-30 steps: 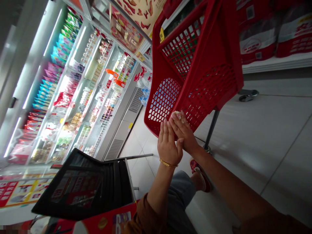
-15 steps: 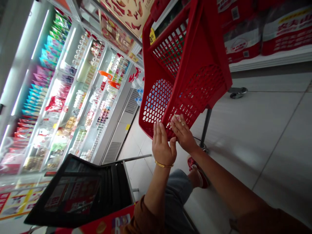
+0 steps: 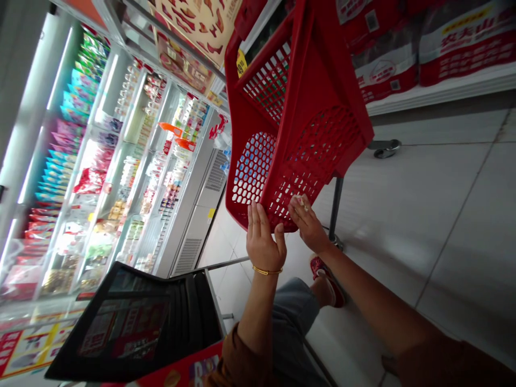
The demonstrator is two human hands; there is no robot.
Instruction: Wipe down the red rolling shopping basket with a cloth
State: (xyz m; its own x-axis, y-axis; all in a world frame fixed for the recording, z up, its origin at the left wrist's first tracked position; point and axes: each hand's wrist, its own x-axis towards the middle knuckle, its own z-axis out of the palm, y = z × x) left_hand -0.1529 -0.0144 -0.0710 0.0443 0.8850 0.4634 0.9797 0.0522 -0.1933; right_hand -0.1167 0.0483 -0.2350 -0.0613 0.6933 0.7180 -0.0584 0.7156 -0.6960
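Observation:
A red plastic shopping cart (image 3: 282,134) with perforated walls stands tilted in view ahead of me. My left hand (image 3: 264,239), a gold bracelet on its wrist, rests its straight fingers at the basket's lower rim, thumb held apart. It holds nothing that I can see. To its right, my right hand (image 3: 309,224) reaches to the perforated outer wall. A small crumpled, whitish-pink wad (image 3: 300,202), like tissue or cloth, sits under its fingertips against the cart. The right palm and most of the wad are hidden.
Lit refrigerated shelves (image 3: 133,156) of packaged goods line the left. A black panel on a metal frame (image 3: 161,322) stands at lower left. Red-wrapped bottle packs (image 3: 463,43) fill a low shelf at upper right. A cart caster (image 3: 387,149) and my shoe (image 3: 328,285) rest on pale floor tiles.
My right hand has moved a little right and down, away from my left hand, with the wad still at its fingertips. The cart sits slightly farther left in view.

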